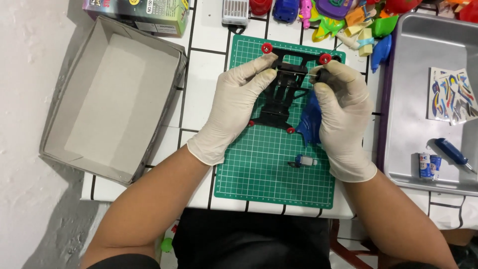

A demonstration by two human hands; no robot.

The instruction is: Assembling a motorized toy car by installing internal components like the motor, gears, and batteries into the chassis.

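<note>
From my view, the black toy-car chassis (284,97) lies on the green cutting mat (269,174), and both gloved hands are on it. My left hand (234,107) steadies the frame, its fingers stretched along the left edge up to a red roller (267,48). My right hand (343,112) is closed around a small dark tool or part (322,75) at the other red roller (325,59) — I cannot tell which it is.

I judge the build to be midway: the corner rollers are fitted, but no wheels show, the blue body piece (309,124) lies loose beside the frame, and a small motor-like part (303,161) waits on the mat. The sticker sheet (450,94) sits in the metal tray (408,99) (seemingly unused).
</note>
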